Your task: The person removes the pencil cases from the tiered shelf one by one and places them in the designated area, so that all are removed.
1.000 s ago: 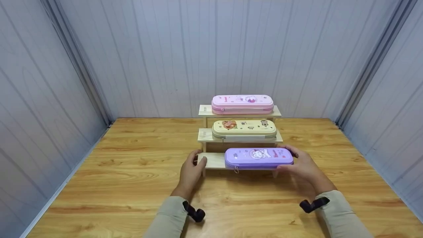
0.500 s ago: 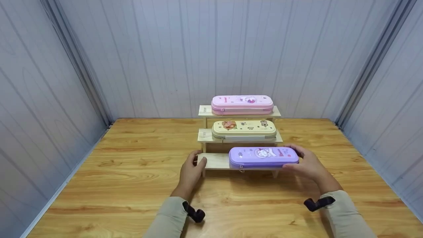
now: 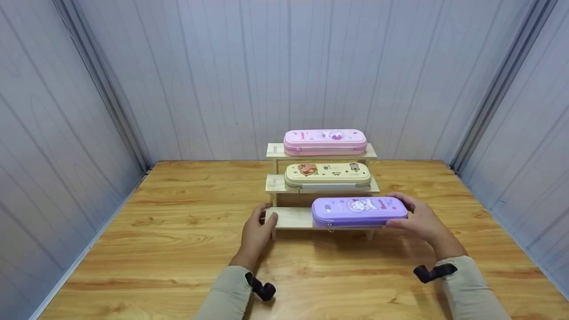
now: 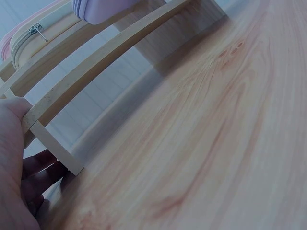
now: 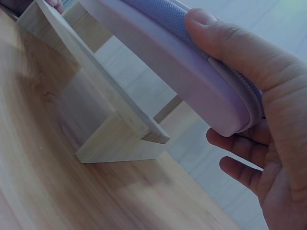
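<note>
My right hand point(image 3: 424, 222) grips the right end of a purple zippered pencil case point(image 3: 359, 210), thumb in front and fingers behind. The case sits over the right part of the lowest step of a three-tier wooden stand point(image 3: 291, 218), its right end past the step's edge. In the right wrist view the near end of the case point(image 5: 192, 86) is raised above the step; contact at its far end cannot be told. My left hand point(image 3: 258, 226) holds the left end of that step, thumb on top, with fingers point(image 4: 43, 179) around the leg.
A yellow pencil case point(image 3: 328, 174) lies on the middle step and a pink one point(image 3: 325, 141) on the top step. The stand is on a wood-grain table point(image 3: 178, 249), with pale panel walls point(image 3: 200, 80) behind and at both sides.
The right hand has moved the purple pencil case to the right, baring more of the lowest step's left part. My left hand keeps its hold on the stand.
</note>
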Demonstrator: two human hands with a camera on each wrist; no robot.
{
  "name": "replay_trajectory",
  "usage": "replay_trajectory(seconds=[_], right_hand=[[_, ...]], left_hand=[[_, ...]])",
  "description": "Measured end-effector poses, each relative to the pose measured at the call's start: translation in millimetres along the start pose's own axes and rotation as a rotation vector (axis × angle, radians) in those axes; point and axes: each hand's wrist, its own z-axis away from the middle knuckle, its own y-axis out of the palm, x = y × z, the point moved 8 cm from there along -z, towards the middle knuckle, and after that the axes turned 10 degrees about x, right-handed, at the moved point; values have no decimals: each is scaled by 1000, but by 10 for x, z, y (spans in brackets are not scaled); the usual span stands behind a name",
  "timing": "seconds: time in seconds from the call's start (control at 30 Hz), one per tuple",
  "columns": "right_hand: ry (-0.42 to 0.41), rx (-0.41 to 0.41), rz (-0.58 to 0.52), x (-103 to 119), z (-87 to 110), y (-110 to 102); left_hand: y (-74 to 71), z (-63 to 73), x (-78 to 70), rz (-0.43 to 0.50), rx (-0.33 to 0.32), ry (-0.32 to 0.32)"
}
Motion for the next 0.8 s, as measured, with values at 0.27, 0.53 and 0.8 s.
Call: replay_trajectory(seconds=[0.27,0.53,0.8], right_hand=[[-50,-28,12,42,27,-102],[-29,-40,-17,45,81,-199],[-88,-87,-46,69,125,-300]], left_hand=[[10,17,-12,-2,17,16],[15,29,-21,-2,19,36],[16,13,-11,-9,23,32]])
